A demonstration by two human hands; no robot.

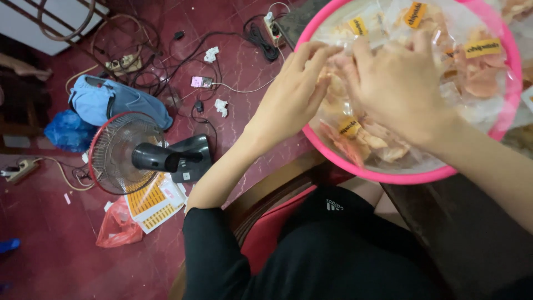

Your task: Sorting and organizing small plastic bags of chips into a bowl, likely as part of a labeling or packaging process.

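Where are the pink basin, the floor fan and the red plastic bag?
pink basin (pixel 388 176): head view, near rim.
floor fan (pixel 119 153): head view, wire grille.
red plastic bag (pixel 117 229): head view, crumpled middle.

Soft, even indoor light; faint shadows; mild glare on the clear bags (pixel 472 72); both hands slightly motion-blurred; wide-angle bending toward the frame edges.

Clear snack bags (pixel 477 78) with yellow labels (pixel 482 48) in pink basin (pixel 383 175); orange label sheets (pixel 151 203) on floor.
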